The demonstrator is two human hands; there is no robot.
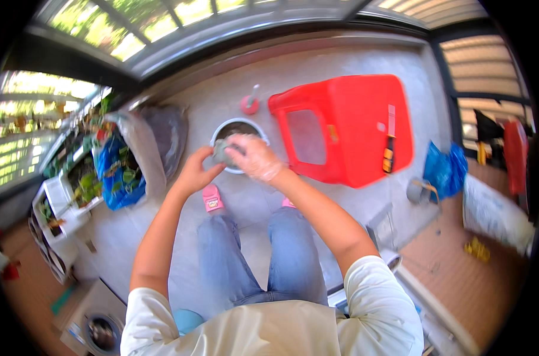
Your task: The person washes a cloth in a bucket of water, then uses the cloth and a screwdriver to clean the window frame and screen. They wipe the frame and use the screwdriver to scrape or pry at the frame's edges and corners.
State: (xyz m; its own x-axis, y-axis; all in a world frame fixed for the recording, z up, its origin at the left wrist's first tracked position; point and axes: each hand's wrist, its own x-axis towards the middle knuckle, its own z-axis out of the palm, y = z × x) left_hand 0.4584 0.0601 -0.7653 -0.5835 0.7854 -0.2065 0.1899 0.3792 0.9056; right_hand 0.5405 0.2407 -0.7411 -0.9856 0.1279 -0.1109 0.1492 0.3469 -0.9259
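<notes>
Your left hand and gloved right hand both grip a grey lump over the white pot, beside the red stool.

Single head cam – worn high, looks steeply down over the person's chest and knees at the tiled floor. Fisheye, so window frames bend at the rim. Hands sit mid-frame, fairly near – no 2nd view to overlap.

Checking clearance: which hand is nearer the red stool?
Right. The right hand is just left of the red stool, over the pot; the left hand is farther left.
</notes>
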